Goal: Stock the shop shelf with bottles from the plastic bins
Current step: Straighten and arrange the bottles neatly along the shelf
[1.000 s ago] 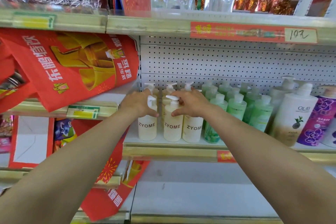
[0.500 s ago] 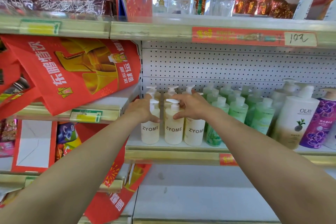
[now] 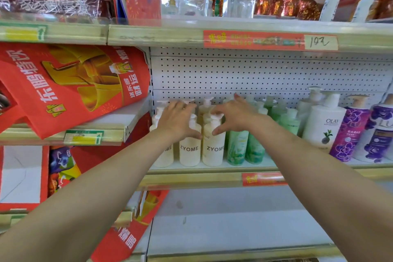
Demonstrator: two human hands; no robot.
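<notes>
Three cream ZYOME pump bottles [image 3: 190,151] stand in a front row at the left end of the middle shelf [image 3: 191,176], with more of the same behind them. My left hand [image 3: 178,120] lies palm-down over the tops of the left and middle bottles, fingers spread and thumb against the middle bottle's shoulder. My right hand [image 3: 237,114] hovers over the right bottle [image 3: 213,151], fingers splayed, with index finger and thumb loosely either side of its pump. Neither hand lifts a bottle. No plastic bins are in view.
Green pump bottles [image 3: 237,147] stand just right of the cream ones, then a white Olay bottle [image 3: 323,125] and purple bottles [image 3: 348,134]. A red printed bag [image 3: 70,83] hangs at the left. A white perforated back panel [image 3: 255,74] rises behind; a lower shelf [image 3: 234,219] lies beneath.
Both hands have risen from the bottle necks to their tops and the fingers have spread. The view has drifted slightly downward; the bottles stay in place.
</notes>
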